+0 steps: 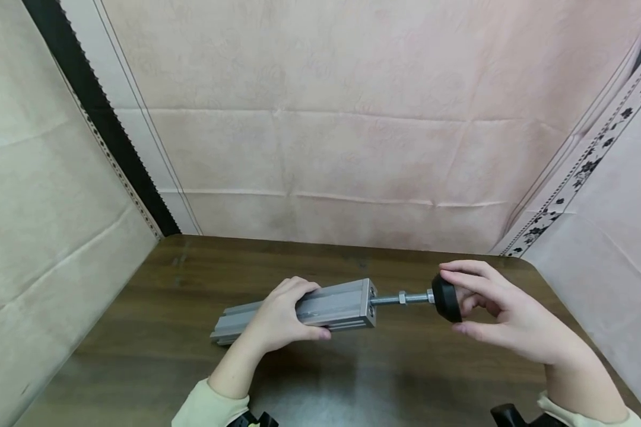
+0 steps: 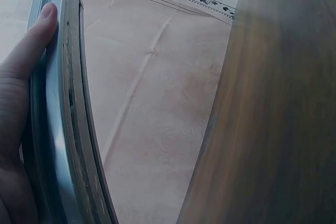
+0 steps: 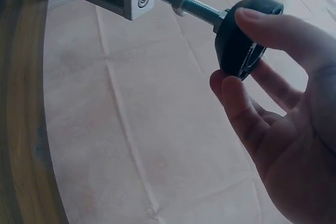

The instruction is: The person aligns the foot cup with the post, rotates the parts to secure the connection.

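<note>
My left hand (image 1: 285,317) grips a grey aluminium profile (image 1: 339,303) from above, its thumb along the near side. In the left wrist view the thumb (image 2: 37,38) lies on the profile's grooved face. From the profile's right end a threaded rod (image 1: 387,300) sticks out, with a hex nut (image 1: 402,298) partway along it. A black levelling foot (image 1: 446,298) sits at the rod's outer end. My right hand (image 1: 504,311) pinches this foot by its rim between thumb and fingers. Two screw heads (image 3: 143,0) show in the profile's end plate.
A brown wooden table (image 1: 155,367) lies under the hands. Pale creased cloth (image 1: 326,148) hangs behind it and on both sides, with a flowered border (image 1: 582,172) at the right. Black wrist gear (image 1: 507,415) shows at the lower edge.
</note>
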A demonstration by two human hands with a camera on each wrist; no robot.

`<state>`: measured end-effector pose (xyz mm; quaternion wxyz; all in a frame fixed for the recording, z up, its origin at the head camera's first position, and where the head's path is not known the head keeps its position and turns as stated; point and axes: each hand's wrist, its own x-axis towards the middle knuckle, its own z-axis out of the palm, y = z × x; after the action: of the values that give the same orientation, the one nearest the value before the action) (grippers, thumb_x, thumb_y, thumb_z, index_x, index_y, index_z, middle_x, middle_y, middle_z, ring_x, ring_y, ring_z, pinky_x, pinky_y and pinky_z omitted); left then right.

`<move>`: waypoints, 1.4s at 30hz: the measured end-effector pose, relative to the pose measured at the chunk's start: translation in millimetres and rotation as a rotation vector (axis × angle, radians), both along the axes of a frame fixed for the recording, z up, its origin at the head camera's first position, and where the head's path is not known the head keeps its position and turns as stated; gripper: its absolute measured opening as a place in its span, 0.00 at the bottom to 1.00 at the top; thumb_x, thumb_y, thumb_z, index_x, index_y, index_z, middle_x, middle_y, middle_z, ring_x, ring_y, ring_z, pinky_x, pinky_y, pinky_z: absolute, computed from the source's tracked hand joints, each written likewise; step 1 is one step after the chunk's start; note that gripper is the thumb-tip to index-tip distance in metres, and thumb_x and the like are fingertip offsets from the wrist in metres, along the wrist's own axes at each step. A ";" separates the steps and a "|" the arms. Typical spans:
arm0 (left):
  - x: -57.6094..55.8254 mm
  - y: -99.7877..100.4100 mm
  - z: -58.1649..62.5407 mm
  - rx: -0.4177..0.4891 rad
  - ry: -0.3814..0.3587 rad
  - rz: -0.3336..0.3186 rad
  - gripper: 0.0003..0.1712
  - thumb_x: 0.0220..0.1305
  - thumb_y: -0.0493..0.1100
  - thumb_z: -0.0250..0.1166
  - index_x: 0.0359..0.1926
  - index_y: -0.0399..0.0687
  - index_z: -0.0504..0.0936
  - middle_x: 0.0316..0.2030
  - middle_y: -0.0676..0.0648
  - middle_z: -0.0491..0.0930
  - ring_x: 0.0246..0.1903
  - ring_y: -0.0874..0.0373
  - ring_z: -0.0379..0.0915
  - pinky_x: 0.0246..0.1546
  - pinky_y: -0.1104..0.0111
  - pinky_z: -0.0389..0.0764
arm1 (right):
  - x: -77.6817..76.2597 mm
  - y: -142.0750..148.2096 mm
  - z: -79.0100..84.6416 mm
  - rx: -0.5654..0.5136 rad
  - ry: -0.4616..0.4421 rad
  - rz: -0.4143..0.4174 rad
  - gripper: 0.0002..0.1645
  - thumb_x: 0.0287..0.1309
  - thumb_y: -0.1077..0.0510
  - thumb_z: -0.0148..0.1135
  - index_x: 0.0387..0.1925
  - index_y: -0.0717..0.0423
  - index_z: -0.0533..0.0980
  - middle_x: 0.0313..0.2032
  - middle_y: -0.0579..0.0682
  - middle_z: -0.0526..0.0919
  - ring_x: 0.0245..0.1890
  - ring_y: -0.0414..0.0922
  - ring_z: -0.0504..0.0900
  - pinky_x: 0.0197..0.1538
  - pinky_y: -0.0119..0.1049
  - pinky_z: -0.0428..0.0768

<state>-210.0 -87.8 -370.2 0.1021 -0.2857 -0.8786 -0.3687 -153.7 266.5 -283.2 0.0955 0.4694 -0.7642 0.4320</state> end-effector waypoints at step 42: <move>1.9 -5.8 -0.6 -0.094 0.045 -0.031 0.40 0.32 0.64 0.77 0.49 0.53 0.79 0.41 0.58 0.75 0.45 0.62 0.68 0.48 0.60 0.70 | 4.4 -4.2 -16.8 0.099 -0.089 -0.130 0.51 0.36 0.75 0.72 0.65 0.67 0.60 0.54 0.52 0.65 0.37 0.40 0.76 0.38 0.29 0.75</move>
<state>-208.1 -93.6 -370.8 0.1025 -0.3119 -0.8880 -0.3219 -149.4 262.3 -300.0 0.0657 0.4032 -0.8170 0.4070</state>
